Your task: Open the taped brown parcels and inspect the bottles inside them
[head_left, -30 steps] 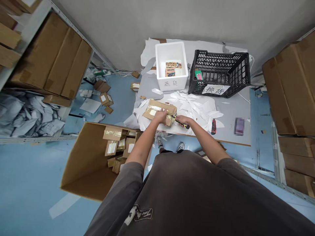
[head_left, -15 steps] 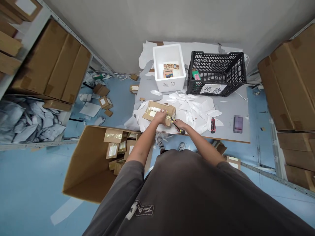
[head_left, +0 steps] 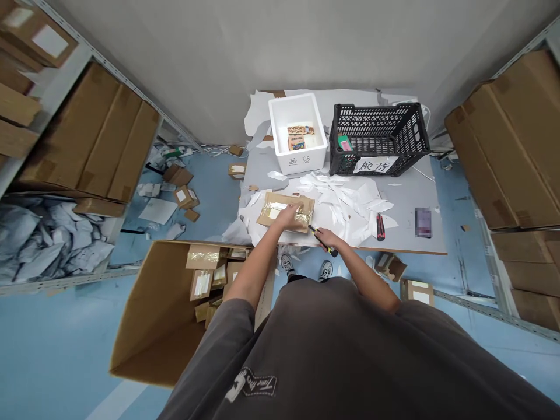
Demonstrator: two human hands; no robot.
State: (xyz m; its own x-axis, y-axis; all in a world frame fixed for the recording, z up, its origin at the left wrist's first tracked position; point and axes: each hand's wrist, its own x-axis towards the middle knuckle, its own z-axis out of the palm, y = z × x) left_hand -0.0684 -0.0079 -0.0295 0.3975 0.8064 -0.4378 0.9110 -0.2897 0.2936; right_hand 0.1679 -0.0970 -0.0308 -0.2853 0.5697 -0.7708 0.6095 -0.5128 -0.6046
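Note:
A flat cardboard box (head_left: 270,205) with shiny clear tape and a white label lies on the littered table near its front edge. My left hand (head_left: 289,215) rests across the middle of the box and holds it. In my right hand (head_left: 327,237) is a yellow and black utility knife (head_left: 319,234), gripped by its handle. The knife's tip end points at the box's right front corner; whether it touches cannot be made out.
Torn white paper (head_left: 339,195) litters the table (head_left: 405,204). A white foam bin (head_left: 301,162) and black crate (head_left: 378,153) stand behind. A red and black cutter (head_left: 380,227) and purple item (head_left: 423,222) lie right. A large carton (head_left: 146,309) of small boxes stands at left.
My right hand and the knife have drawn back slightly from the box toward the right. The left hand stays on the box, which now lies a little straighter. The view has tilted slightly.

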